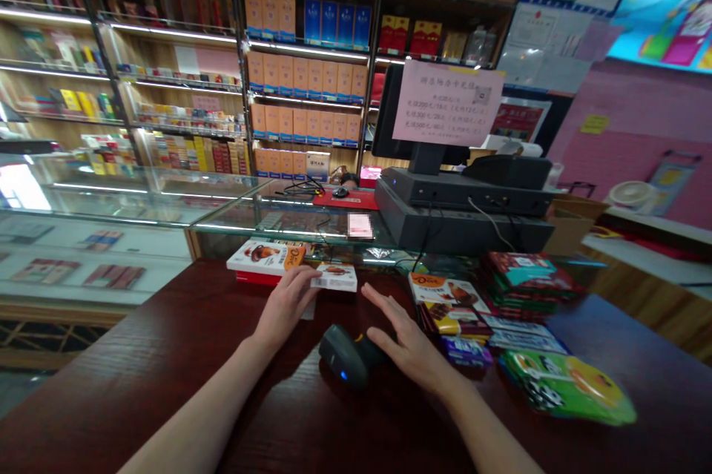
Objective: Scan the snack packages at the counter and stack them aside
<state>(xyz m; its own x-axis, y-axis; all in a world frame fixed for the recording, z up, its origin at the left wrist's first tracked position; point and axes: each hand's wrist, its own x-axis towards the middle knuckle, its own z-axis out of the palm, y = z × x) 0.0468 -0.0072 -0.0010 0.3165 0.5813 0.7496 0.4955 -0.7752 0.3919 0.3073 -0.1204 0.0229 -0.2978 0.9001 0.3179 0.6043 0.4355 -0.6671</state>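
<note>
left hand [286,303] at a small white box [334,278], right hand [409,344] open

in the head view, the small white box lies on the dark red wooden counter [139,355], directly ahead of the left hand. the left hand's fingers [303,282] meet its near end, but whether they grip it or only touch it cannot be told. behind the fingers sits a larger red-and-white snack box [261,257].

the right hand is open, fingers spread and palm down, with nothing in it. a black handheld barcode scanner [348,355] lies between the hands, just beside the right hand, showing a small blue light.

right of the right hand, snack packets [453,322] lie in loose piles, with a stack of red-green packets [526,281] and a green foil bag [567,389] farther right.

ahead of the hands, a glass display case [105,240] holds flat packets. beyond it, shelves hold orange cartons [305,77] and blue cartons [337,23]. a cardboard carton [570,225] stands ahead and to the right, its contents hidden.
</note>
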